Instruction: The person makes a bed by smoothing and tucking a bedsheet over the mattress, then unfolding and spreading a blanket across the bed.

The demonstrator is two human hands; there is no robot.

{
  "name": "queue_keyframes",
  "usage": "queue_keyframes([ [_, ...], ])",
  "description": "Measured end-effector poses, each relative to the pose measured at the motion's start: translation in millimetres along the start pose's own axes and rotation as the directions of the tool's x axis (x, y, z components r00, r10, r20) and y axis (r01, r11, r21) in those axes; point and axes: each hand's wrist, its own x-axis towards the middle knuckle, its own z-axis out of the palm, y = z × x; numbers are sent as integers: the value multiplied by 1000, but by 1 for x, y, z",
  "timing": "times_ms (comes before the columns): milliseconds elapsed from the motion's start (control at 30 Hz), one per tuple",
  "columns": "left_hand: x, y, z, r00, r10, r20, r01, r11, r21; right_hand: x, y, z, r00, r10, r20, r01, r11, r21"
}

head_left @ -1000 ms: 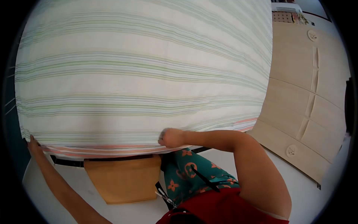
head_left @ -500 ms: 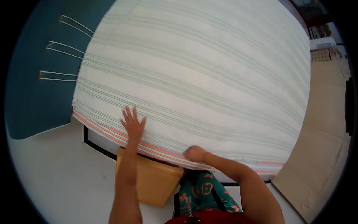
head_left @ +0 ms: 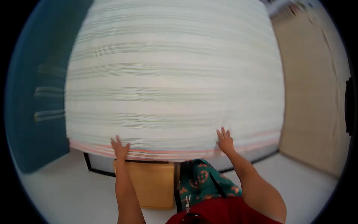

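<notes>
A white bedsheet (head_left: 167, 82) with pale green stripes is spread over a bed, and orange-pink stripes run along its near edge. My left hand (head_left: 121, 148) rests on the sheet close to that edge, fingers spread and holding nothing. Farther right, my right hand (head_left: 225, 141) lies on the cloth just above the orange stripes, its fingers stretched out and apart. The surface looks mostly flat, with faint creases around my right hand.
A yellow-orange box-like piece (head_left: 151, 184) stands against the bed's near side, left of my legs in green patterned trousers (head_left: 203, 179). A dark teal panel (head_left: 41, 123) with pale loop shapes borders the left. Along the right runs a beige panel (head_left: 311, 93). Pale floor (head_left: 74, 190) shows in front.
My right hand has opened from a fist and moved right along the near edge. My left hand sits nearer the edge. The view has turned, so the stripes now run level.
</notes>
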Motion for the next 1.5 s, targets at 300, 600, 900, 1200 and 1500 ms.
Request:
queue_keyframes([
  [300, -92, 71, 115, 985, -111, -129, 7, 784, -621, -50, 29, 78, 956, 291, -25, -247, 852, 462],
  [600, -129, 162, 138, 836, -117, 537, 519, -152, -841, -33, 67, 91, 980, 196, -37, -51, 425, 904],
  [900, -146, 246, 179, 776, -173, 607, 547, -297, -783, -32, 261, 184, 584, 636, 504, 322, -752, 575],
  [1200, -211, 333, 224, 801, -264, 538, 491, -224, -842, -25, 465, 172, 472, 759, 449, 450, -645, 617],
  [1500, -217, 343, 211, 795, -459, 397, 479, 72, -875, -36, 528, 174, 315, 943, 102, -259, -18, 966],
])
